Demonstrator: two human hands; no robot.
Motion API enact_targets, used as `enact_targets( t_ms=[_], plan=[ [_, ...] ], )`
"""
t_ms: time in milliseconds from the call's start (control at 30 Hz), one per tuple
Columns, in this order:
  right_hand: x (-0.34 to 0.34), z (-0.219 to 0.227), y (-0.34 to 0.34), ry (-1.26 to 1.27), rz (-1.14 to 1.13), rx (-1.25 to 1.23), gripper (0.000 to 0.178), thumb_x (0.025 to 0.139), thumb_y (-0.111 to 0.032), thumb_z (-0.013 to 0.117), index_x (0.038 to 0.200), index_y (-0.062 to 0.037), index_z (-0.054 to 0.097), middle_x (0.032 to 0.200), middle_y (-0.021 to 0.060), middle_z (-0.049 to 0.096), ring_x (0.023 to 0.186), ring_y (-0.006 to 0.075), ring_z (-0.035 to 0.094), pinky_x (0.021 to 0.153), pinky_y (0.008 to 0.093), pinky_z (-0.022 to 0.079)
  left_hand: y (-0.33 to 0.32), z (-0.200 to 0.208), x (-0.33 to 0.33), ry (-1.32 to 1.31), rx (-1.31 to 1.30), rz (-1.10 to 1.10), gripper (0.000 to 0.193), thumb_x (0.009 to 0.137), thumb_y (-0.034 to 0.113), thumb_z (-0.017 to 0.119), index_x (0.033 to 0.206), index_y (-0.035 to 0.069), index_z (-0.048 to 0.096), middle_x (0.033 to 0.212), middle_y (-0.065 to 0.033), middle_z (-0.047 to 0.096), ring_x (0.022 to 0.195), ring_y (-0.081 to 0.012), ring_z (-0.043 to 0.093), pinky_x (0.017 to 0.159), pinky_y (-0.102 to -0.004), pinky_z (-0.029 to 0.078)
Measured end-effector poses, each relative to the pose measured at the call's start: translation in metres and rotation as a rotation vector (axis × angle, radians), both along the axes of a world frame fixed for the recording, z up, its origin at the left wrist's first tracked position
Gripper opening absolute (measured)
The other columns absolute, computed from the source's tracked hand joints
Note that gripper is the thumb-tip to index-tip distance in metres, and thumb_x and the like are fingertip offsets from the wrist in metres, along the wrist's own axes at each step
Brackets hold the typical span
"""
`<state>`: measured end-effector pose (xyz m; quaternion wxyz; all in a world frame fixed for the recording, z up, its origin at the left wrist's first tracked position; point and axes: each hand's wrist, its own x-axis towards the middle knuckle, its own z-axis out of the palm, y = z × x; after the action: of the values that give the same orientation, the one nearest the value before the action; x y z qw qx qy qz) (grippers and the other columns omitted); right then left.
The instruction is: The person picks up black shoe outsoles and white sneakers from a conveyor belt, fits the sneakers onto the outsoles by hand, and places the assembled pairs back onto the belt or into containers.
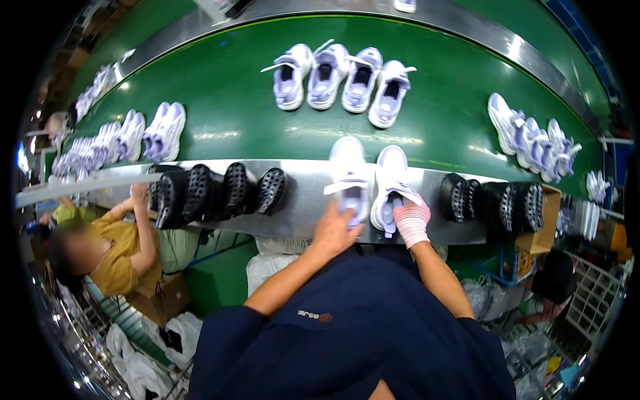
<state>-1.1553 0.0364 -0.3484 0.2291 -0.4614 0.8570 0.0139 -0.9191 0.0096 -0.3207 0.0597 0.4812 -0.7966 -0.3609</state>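
Two white sneakers with pale lilac parts lie side by side in front of me, toes pointing away, partly on the metal edge. My bare left hand (337,230) is closed at the heel of the left sneaker (347,160); that heel and the fingertips are slightly blurred. My right hand (412,223), in a pink-and-white striped glove, has its fingers closed at the collar of the right sneaker (392,167). A strap lies across each sneaker near its opening. Some fingertips of both hands are hidden against the shoes.
Several similar sneakers (323,73) stand on the green belt (227,80) ahead, with more to the left and right. Black studded moulds (237,190) line the metal ledge (303,213) on both sides. A co-worker in a yellow shirt (117,257) sits left; another person is right.
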Motion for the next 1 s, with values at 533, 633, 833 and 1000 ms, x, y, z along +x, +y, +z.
enact_targets(
  t_ms=[533, 633, 833, 1000],
  plan=[
    [0.05, 0.112, 0.022, -0.293, 0.233, -0.08, 0.047, 0.087, -0.047, 0.076, 0.082, -0.001, 0.069, 0.076, 0.0261, 0.068, 0.077, 0.0468, 0.067, 0.069, 0.0504, 0.053, -0.052, 0.048, 0.164, -0.349, -0.74, 0.695, 0.041, 0.085, 0.021, 0.083, 0.118, 0.002, 0.067, 0.085, -0.0093, 0.055, 0.073, -0.0279, 0.057, 0.067, -0.0423, 0.049],
    [0.067, 0.125, 0.009, -0.448, 0.154, -0.172, 0.044, 0.088, -0.042, 0.077, 0.091, 0.0006, 0.07, 0.081, 0.0252, 0.07, 0.079, 0.0433, 0.069, 0.072, 0.0471, 0.054, -0.049, 0.093, 0.148, -0.177, -0.754, 0.685, 0.042, 0.082, 0.019, 0.085, 0.116, 0.001, 0.068, 0.081, -0.0085, 0.053, 0.069, -0.0258, 0.056, 0.063, -0.0407, 0.048],
    [0.123, 0.14, -0.019, -1.73, -0.477, -0.318, 0.058, 0.095, -0.031, 0.074, 0.142, -0.0022, 0.054, 0.124, 0.0082, 0.069, 0.111, 0.017, 0.065, 0.097, 0.0348, 0.051, -0.026, 0.122, 0.052, 0.408, -0.621, 0.092, 0.049, 0.074, 0.026, 0.09, 0.112, 0.002, 0.069, 0.083, -0.0094, 0.056, 0.073, -0.0278, 0.056, 0.064, -0.0392, 0.047],
    [0.084, 0.145, 0.002, -1.659, -0.365, -0.068, 0.054, 0.097, -0.024, 0.064, 0.144, -0.0011, 0.052, 0.116, 0.0075, 0.069, 0.106, 0.0149, 0.065, 0.095, 0.0315, 0.052, -0.049, 0.108, 0.029, 0.605, 0.011, 0.424, 0.05, 0.082, 0.022, 0.079, 0.125, 0.001, 0.064, 0.125, -0.0146, 0.061, 0.106, -0.0234, 0.061, 0.081, -0.0321, 0.051]
  ],
)
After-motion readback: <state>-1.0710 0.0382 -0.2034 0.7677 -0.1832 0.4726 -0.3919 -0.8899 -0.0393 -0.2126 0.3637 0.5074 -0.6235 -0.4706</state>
